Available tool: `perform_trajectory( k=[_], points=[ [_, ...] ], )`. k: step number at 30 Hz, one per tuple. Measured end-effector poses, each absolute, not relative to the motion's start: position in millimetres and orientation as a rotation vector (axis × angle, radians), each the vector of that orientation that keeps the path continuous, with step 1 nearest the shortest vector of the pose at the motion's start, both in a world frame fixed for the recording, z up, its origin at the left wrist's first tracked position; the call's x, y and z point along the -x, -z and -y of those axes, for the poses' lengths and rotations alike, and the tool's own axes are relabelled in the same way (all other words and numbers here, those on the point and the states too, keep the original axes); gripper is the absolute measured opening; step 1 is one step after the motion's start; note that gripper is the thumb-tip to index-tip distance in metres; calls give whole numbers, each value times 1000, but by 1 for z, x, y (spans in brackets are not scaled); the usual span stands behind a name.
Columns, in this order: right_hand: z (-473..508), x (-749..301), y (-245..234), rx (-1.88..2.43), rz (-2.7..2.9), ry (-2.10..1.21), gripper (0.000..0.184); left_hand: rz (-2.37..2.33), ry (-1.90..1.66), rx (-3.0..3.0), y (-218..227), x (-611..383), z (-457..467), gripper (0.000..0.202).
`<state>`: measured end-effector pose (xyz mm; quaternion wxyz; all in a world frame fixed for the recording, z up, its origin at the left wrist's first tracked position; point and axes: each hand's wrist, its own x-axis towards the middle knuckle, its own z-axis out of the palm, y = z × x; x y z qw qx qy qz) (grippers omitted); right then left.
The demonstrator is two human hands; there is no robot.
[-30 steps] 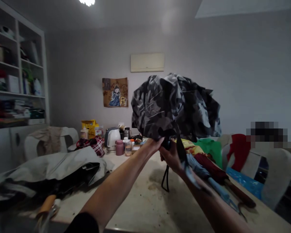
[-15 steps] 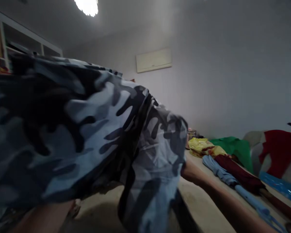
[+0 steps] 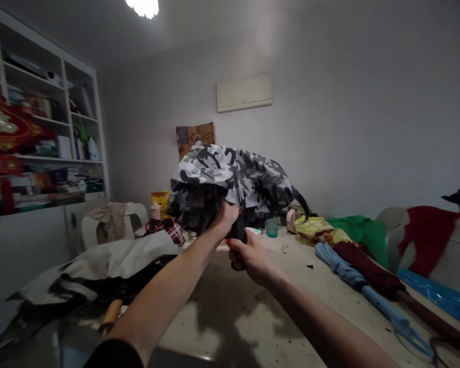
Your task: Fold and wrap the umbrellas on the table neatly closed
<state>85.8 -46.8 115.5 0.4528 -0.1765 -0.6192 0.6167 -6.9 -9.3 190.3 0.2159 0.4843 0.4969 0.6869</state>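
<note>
Over the middle of the table (image 3: 291, 276), the grey camo umbrella (image 3: 214, 163) is up in the air, with its cloth puffed out and droopy, not spread wide. Half a second ago the cloth was a big blur right by my camera, and it hid most of my left arm. Now it is farther out, and I can see both arms again. I think that makes the cloth easier to handle. My right hand (image 3: 251, 255) is wrapped round the dark handle (image 3: 239, 230). My left hand (image 3: 229, 212) is higher up, with its tip under the cloth. The fingers are hidden, so I can't tell how tight they are or what they hold.

Now the things that hold other things. Behind the umbrella, to the right, I see a blue-green cup (image 3: 272, 228), too small to tell if there's anything in it. Just beside it is a pink container (image 3: 291, 221), and I can't see inside. Next comes a crumpled yellow bag (image 3: 320, 230); I can't tell what it has in it. A yellow packet (image 3: 160, 198) peeks out on the left, its insides hidden. The bookshelf (image 3: 101, 133) has books (image 3: 40, 106) and a white box (image 3: 64, 147) in it.
</note>
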Motion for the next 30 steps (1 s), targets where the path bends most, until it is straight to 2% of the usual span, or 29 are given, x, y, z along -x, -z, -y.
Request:
perform_trajectory(
  k=[8, 10, 14, 18, 27, 30],
  points=[
    [36, -166, -156, 425, 1222, -1281, 33, -996, -1520, -1478, -224, -100, -8, 26],
    [37, -188, -152, 465, 1154, -1176, 32, -864, -1438, -1468, -222, -132, -9, 28],
    [39, -240, -136, 582, 1105, -951, 31, -558, -1330, -1458, -209, -195, -14, 17],
    [53, -305, -136, 599, 1044, -972, 33, -355, -1279, -1435, -197, -258, -13, 13],
    [87, -391, -140, 694, 959, -861, 38, -236, -998, -1283, -194, -345, 17, 28],
    [84, -395, -139, 742, 967, -816, 33, -318, -1055, -1443, -194, -357, 15, 22]
  ],
)
